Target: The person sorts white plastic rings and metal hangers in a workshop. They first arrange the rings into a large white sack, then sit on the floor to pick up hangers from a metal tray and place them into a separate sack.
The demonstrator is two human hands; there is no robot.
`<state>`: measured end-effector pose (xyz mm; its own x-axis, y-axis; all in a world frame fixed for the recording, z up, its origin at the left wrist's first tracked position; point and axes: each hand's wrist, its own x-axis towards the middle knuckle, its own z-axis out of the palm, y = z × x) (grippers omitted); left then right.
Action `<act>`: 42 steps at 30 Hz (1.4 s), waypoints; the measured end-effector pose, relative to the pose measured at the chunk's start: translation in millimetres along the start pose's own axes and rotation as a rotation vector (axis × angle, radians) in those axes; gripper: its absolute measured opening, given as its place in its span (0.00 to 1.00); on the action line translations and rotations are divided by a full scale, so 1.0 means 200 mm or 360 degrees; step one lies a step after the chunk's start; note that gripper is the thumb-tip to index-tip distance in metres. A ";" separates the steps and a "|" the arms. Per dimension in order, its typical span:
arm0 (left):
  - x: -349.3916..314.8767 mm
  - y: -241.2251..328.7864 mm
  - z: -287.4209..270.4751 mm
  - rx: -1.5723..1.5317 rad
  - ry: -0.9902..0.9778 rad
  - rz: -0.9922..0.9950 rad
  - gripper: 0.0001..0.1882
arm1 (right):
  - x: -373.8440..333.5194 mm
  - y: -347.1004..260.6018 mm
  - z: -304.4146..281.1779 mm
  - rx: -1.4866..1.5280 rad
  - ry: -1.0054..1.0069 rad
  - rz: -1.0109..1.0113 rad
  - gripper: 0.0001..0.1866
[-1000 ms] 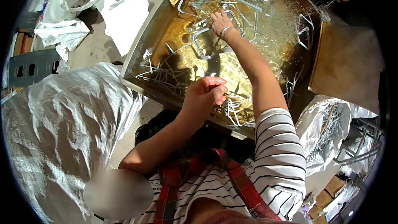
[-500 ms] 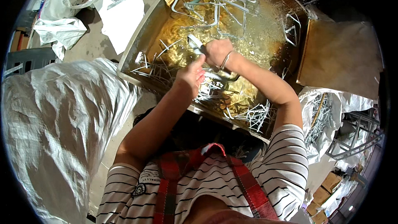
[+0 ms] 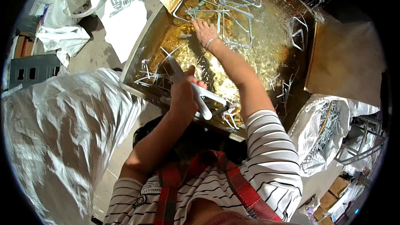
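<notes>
My left hand [image 3: 183,93] is closed around a light grey plastic part [image 3: 202,104], held over the near side of a shallow water-filled basin [image 3: 135,58]. The part's forked arms stick out on one side of the fist and a flat blade-like end on the other. Farther in, my right hand [image 3: 204,33] reaches with fingers stretched toward a grey angular plastic frame [image 3: 183,10]. Nothing shows in its grip, and I cannot tell whether the fingertips touch the frame. More grey frames [image 3: 237,25] lie in the water just beyond and to the right.
Thin grey sticks [image 3: 148,75] are scattered along the basin's left side. A brown board [image 3: 346,58] stands at its right, above a white sack of grey pieces [image 3: 325,129]. A large white woven sack [image 3: 62,141] fills the left. A green hose [image 3: 204,2] dips into the water.
My hands have parted: the right moved away toward the frames at the back. My left has drawn lower and nearer with the grey part. The cluster of sticks at the near right no longer shows.
</notes>
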<state>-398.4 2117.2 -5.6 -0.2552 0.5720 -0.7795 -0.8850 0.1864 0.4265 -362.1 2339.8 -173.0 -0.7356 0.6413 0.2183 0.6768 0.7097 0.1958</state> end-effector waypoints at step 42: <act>0.02 0.07 0.03 0.0353 -0.0243 0.0400 0.13 | -0.05 0.32 0.00 0.0203 -0.0766 0.0748 0.14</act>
<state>-408.9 2126.7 0.0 -0.3783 0.7315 -0.5673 -0.6920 0.1837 0.6982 -311.9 2379.2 -162.9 -0.3156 0.9269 -0.2029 0.9404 0.3341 0.0634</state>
